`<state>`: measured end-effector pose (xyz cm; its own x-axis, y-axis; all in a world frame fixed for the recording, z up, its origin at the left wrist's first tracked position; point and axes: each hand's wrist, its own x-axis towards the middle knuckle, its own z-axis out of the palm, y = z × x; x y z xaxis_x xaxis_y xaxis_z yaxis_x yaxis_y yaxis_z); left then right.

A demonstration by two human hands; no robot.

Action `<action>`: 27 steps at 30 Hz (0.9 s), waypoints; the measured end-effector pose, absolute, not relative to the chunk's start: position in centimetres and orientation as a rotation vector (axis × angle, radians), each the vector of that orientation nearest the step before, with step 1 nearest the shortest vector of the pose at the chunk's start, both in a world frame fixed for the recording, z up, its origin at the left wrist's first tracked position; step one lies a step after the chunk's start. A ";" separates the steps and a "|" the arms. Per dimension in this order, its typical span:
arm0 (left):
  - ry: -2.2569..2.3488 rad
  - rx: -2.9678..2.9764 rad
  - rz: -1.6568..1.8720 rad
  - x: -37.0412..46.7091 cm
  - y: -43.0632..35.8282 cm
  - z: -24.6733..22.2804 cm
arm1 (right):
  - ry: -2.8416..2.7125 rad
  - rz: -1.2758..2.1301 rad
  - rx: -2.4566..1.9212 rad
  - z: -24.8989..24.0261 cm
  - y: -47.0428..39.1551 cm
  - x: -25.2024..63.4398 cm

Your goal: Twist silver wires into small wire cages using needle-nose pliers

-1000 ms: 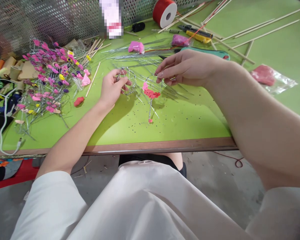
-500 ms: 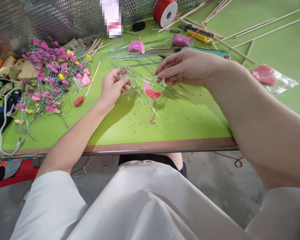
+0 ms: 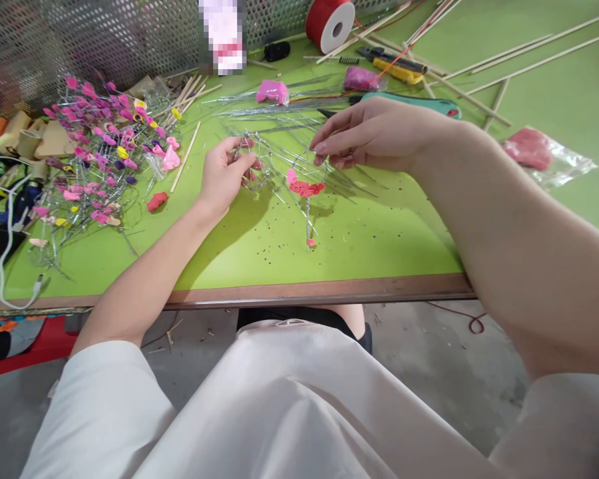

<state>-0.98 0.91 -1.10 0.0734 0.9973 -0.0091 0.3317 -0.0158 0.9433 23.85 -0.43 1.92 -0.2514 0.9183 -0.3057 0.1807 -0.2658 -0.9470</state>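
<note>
the left hand [image 3: 224, 171] partly hides the wire ring [image 3: 269, 161] it holds.

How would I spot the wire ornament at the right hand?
Over the green table, find the right hand. A wire ornament hangs from its fingertips. Its red band sets it apart from the silvery wire piece in the left hand.

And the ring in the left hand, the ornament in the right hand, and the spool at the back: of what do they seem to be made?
Ring: likely metal wire, from its silvery shine and thin strands. Ornament: twisted silvery wire, likely metal, with matte red and pink pieces, perhaps clay. Spool: smooth white side, plastic or card; red winding, thread or ribbon, unclear.
</note>
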 end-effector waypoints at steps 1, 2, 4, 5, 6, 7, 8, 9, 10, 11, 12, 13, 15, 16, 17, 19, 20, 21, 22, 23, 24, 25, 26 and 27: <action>1.390 1.491 0.981 -1.0 0.9 -1.1 | -1.377 1.555 -1.406 1.8 -0.3 23.8; 1.384 1.491 0.984 -1.0 1.0 -1.2 | -1.379 1.540 -1.421 1.7 -0.3 23.8; 1.372 1.490 0.988 -1.0 1.1 -1.3 | -1.377 1.519 -1.442 1.5 -0.1 23.7; 1.370 1.489 0.988 -1.1 1.2 -1.4 | -1.375 1.514 -1.447 1.5 -0.1 23.7; 1.371 1.490 0.987 -1.1 1.2 -1.4 | -1.374 1.517 -1.448 1.5 -0.1 23.7; 1.373 1.494 0.984 -1.1 1.3 -1.5 | -1.371 1.515 -1.447 1.5 -0.2 23.7; 1.378 1.497 0.981 -1.1 1.3 -1.5 | -1.370 1.512 -1.442 1.5 -0.2 23.6; 1.384 1.501 0.977 -1.1 1.3 -1.6 | -1.369 1.505 -1.434 1.5 -0.3 23.6; 1.387 1.503 0.974 -1.1 1.3 -1.6 | -1.368 1.502 -1.428 1.5 -0.3 23.6; 1.386 1.503 0.973 -1.1 1.3 -1.6 | -1.366 1.502 -1.424 1.6 -0.4 23.6; 1.384 1.500 0.977 -1.1 1.2 -1.6 | -1.363 1.506 -1.421 1.6 -0.4 23.6; 1.379 1.497 0.982 -1.1 1.2 -1.6 | -1.361 1.511 -1.421 1.5 -0.4 23.6; 1.367 1.490 0.995 -1.1 1.1 -1.5 | -1.360 1.521 -1.420 1.5 -0.3 23.6; 1.363 1.485 1.000 -1.0 1.1 -1.5 | -1.358 1.516 -1.416 1.4 -0.3 23.6; 1.360 1.481 0.999 -1.0 1.1 -1.4 | -1.359 1.510 -1.411 1.3 -0.3 23.7; 1.363 1.476 0.991 -0.9 1.1 -1.4 | -1.367 1.502 -1.403 1.3 -0.4 23.6; 1.366 1.476 0.987 -0.9 1.1 -1.4 | -1.372 1.501 -1.398 1.2 -0.4 23.6; 1.370 1.476 0.985 -0.9 1.1 -1.4 | -1.376 1.502 -1.393 1.2 -0.4 23.6; 1.373 1.477 0.985 -0.9 1.1 -1.4 | -1.378 1.502 -1.389 1.2 -0.4 23.6; 1.373 1.478 0.983 -0.9 1.1 -1.4 | -1.379 1.500 -1.387 1.3 -0.4 23.6; 1.372 1.479 0.985 -0.9 1.1 -1.4 | -1.381 1.501 -1.386 1.3 -0.4 23.7; 1.369 1.480 0.984 -1.0 1.1 -1.4 | -1.389 1.509 -1.384 1.3 -0.3 23.7; 1.367 1.482 0.983 -1.0 1.1 -1.4 | -1.402 1.518 -1.377 1.3 -0.2 23.8; 1.367 1.485 0.982 -1.0 1.1 -1.4 | -1.421 1.530 -1.365 1.3 -0.1 23.9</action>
<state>-1.03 1.07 -1.44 0.0868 0.9962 -0.0059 0.3128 -0.0216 0.9496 23.85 -0.14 1.27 -0.2594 0.9301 -0.2600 0.1906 -0.2146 -0.9579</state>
